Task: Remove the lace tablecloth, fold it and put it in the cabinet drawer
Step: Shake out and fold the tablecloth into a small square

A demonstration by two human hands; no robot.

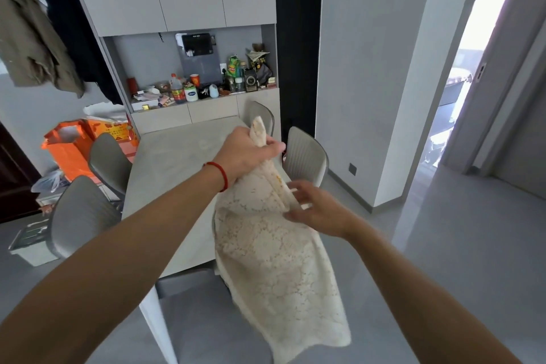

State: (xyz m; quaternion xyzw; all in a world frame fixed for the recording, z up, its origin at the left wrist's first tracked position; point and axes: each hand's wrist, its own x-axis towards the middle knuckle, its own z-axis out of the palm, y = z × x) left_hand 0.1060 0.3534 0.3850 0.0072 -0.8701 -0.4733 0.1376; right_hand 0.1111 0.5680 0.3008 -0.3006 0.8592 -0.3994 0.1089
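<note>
The left hand (248, 154) is gripping the light, limp lace tablecloth (274, 251) bunched at its top, while the spread-fingered right hand (316, 210) is brushing its side edge, probably the best hold.

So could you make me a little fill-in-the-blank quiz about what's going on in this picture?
1. The left hand grips the bunched top of the lace ____, which hangs down in the air.
2. A thin cord of the colour ____ circles the left wrist.
3. The right hand is ____, fingers spread against the cloth's side.
4. The grey table behind the cloth now lies ____, with chairs around it.

Missing words: tablecloth; red; open; bare
</note>
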